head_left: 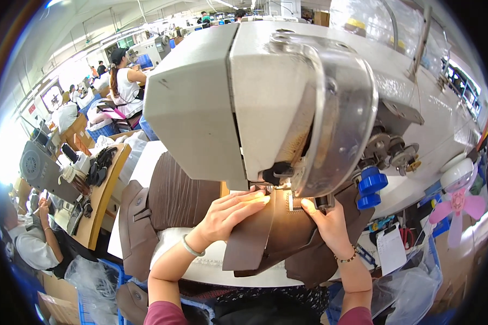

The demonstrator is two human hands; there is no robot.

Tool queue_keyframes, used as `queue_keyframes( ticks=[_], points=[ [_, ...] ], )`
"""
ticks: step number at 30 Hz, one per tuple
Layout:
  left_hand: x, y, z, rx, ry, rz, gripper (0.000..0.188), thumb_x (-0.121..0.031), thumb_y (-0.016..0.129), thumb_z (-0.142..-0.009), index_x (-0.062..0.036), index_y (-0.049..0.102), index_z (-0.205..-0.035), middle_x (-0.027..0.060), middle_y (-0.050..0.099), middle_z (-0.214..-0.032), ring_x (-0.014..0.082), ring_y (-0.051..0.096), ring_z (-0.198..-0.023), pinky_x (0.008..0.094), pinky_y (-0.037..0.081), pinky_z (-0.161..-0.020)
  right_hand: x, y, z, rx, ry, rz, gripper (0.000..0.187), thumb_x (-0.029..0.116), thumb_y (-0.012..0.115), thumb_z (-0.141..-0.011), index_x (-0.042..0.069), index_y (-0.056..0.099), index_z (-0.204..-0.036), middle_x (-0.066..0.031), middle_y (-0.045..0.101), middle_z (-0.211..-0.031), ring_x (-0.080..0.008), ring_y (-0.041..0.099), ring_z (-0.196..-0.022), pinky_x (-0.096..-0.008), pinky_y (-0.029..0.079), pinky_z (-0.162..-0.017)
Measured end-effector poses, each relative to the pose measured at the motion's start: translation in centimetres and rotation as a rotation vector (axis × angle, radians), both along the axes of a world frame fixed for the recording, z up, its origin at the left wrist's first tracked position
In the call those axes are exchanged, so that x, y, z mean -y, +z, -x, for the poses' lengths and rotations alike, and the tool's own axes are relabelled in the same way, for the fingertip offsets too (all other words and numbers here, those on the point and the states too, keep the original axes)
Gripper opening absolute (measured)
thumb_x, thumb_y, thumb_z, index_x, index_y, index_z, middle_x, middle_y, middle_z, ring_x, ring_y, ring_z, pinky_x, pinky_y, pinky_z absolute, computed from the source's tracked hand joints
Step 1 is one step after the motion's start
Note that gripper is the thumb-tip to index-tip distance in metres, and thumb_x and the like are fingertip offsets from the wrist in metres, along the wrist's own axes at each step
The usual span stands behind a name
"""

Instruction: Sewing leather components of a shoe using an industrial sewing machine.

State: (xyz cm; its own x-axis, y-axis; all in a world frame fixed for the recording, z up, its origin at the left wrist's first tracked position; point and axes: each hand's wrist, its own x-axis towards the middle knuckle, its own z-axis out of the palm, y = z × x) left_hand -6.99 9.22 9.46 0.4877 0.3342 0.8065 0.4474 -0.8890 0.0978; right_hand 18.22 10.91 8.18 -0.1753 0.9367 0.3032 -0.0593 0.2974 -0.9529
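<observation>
A large pale sewing machine head [195,103] with a clear plastic guard [344,108] stands over the work. Under its lit needle area lies a brown leather-like piece [288,238] with a small stitched rectangular frame. My left hand [230,214] lies with fingers stretched flat on the piece, fingertips close to the needle area. At the right side of the needle area, my right hand [331,225] rests on the piece, its thumb stretched out beside the stitched frame; its other fingers are partly hidden. A brown flap [248,244] hangs toward me below my left hand.
Left of the machine lie a stack of brown pieces [180,195] and a brown flap with a round snap [135,227]. Blue knobs [370,187] protrude on the right, near a pink fan [458,203]. People work at the left; one wears a white top [127,89].
</observation>
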Motion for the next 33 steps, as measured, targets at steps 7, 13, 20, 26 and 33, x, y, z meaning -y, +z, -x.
queue_keyframes(
  ticks=[7, 13, 20, 26, 33],
  points=[
    [1.3, 0.6, 0.0, -0.21, 0.089, -0.047, 0.042, -0.012, 0.06, -0.073, -0.002, 0.064, -0.114, 0.0092, 0.062, -0.114, 0.0263, 0.061, -0.109, 0.0386, 0.05, -0.095, -0.4, 0.2, 0.0, 0.0, 0.095, 0.009, 0.022, 0.014, 0.065, -0.091, -0.001, 0.061, -0.107, -0.0007, 0.065, -0.097, -0.0072, 0.057, -0.088, -0.0237, 0.045, -0.082],
    [2.3, 2.6, -0.3, -0.304, 0.139, 0.027, 0.041, -0.016, 0.06, -0.073, -0.0039, 0.066, -0.112, 0.0081, 0.064, -0.11, 0.0249, 0.063, -0.103, 0.0363, 0.053, -0.087, -0.2, 0.2, -0.3, -0.035, 0.106, 0.018, 0.026, 0.016, 0.063, -0.092, -0.002, 0.061, -0.11, -0.0031, 0.065, -0.103, -0.0083, 0.057, -0.093, -0.0253, 0.045, -0.085],
    [2.5, 3.1, 0.1, -0.372, 0.141, -0.019, 0.047, -0.012, 0.057, -0.072, -0.0012, 0.06, -0.118, 0.0074, 0.061, -0.11, 0.0225, 0.062, -0.103, 0.0309, 0.053, -0.084, -0.1, -1.3, -0.3, 0.025, 0.042, -0.027, 0.026, 0.016, 0.062, -0.092, -0.004, 0.063, -0.108, -0.0044, 0.066, -0.103, -0.0095, 0.057, -0.093, -0.0262, 0.045, -0.085],
    [2.7, 3.2, 0.3, -0.367, 0.145, -0.012, 0.046, -0.011, 0.058, -0.072, -0.002, 0.062, -0.116, 0.0065, 0.062, -0.107, 0.0207, 0.064, -0.099, 0.0289, 0.054, -0.081, 0.0, -1.8, 0.0, -0.006, -0.045, -0.047, 0.019, 0.012, 0.065, -0.09, -0.001, 0.064, -0.105, -0.0032, 0.065, -0.101, -0.0097, 0.058, -0.092, -0.0261, 0.045, -0.083],
    [1.4, 2.9, 0.2, -0.329, 0.16, -0.031, 0.048, -0.013, 0.057, -0.072, -0.0018, 0.061, -0.118, 0.0069, 0.06, -0.108, 0.0212, 0.062, -0.1, 0.0316, 0.053, -0.082, -1.2, -0.7, 0.2, 0.034, -0.045, 0.008, 0.009, 0.009, 0.062, -0.09, 0.004, 0.059, -0.097, -0.0016, 0.06, -0.09, -0.014, 0.057, -0.083, -0.0311, 0.046, -0.076]
  ],
)
